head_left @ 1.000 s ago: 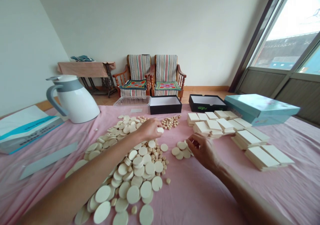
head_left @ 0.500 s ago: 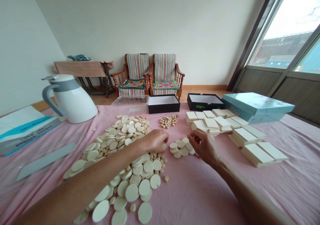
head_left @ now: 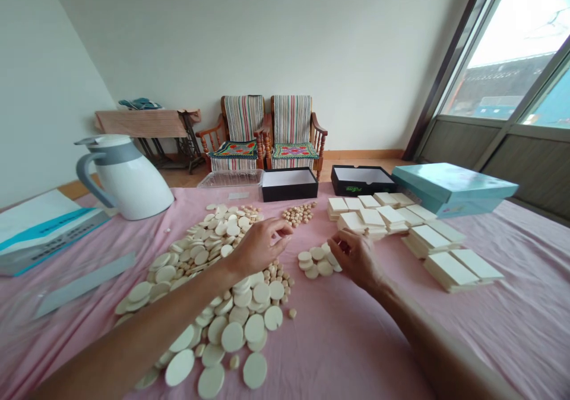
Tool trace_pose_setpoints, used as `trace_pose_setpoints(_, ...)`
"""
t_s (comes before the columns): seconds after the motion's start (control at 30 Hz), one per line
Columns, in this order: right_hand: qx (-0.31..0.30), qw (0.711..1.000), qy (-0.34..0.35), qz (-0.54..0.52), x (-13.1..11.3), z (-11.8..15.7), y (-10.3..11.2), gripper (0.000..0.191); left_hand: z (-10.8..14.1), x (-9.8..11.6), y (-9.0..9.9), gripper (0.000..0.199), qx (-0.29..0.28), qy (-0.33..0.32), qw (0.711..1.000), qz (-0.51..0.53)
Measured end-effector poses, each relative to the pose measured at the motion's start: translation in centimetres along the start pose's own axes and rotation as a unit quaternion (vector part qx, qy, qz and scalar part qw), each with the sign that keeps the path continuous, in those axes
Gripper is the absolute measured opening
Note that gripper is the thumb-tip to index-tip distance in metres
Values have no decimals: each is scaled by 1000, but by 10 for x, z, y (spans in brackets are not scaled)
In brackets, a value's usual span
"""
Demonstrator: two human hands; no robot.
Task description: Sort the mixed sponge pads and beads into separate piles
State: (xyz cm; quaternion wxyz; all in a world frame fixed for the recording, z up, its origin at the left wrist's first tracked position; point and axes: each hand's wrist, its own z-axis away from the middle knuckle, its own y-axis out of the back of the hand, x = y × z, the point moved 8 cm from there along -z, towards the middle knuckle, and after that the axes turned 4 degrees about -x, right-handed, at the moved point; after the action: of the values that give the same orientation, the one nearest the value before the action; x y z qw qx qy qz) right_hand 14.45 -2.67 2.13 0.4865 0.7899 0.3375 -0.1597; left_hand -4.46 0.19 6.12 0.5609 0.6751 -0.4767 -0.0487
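Observation:
My left hand [head_left: 262, 247] hangs above a large heap of cream discs [head_left: 240, 323], thumb and fingers pinched on what looks like a small disc. Smaller cream plugs [head_left: 278, 275] lie among the discs, and another cluster of them [head_left: 298, 213] sits farther back. My right hand [head_left: 358, 259] curls at the edge of a small pile of discs [head_left: 314, 263], its fingertips hiding what they hold. To its right and back lie several stacks of cream rectangular slabs [head_left: 449, 269].
A pink cloth [head_left: 356, 340] covers the table. Along its back stand a white jug [head_left: 133, 180], a plastic tray [head_left: 230, 178], black open boxes [head_left: 289, 185] and a turquoise box [head_left: 454, 189]. A printed packet [head_left: 44, 231] lies at left. Wooden armchairs [head_left: 267, 133] stand behind the table.
My left hand has risen slightly and drawn back from the small pile over the large heap. My right hand stays near the small pile, and the view has shifted slightly.

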Motion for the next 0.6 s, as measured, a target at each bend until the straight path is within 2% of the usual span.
trace_pose_setpoints(0.07, -2, 1000, 3, -3, 0, 0, -2, 25, 24, -6, 18, 12, 32, 2, 999, -18)
trace_pose_setpoints(0.2, -4, 1000, 5, -9, 1, 2, -5, 27, 79, -22, 52, 12, 71, 49, 995, -54)
trace_pose_setpoints(0.33, 13, 1000, 9, 0, 5, 4, -4, 27, 129, -30, 76, 16, 72, 88, 990, -83)
trace_pose_setpoints(0.4, 24, 1000, 13, 9, 8, 4, -3, 28, 147, -23, 78, 19, 49, 76, 991, -97)
trace_pose_setpoints(0.47, 34, 999, 24, 17, 5, 4, -2, 29, 159, -10, 72, 25, 2, 49, 992, -117)
trace_pose_setpoints(0.53, 28, 998, 47, 12, -7, 4, -2, 30, 169, 5, 61, 42, -57, 16, 987, -147)
trace_pose_setpoints(0.6, -6, 997, 81, -7, -31, 8, -6, 28, 178, 17, 49, 63, -110, -16, 978, -177)
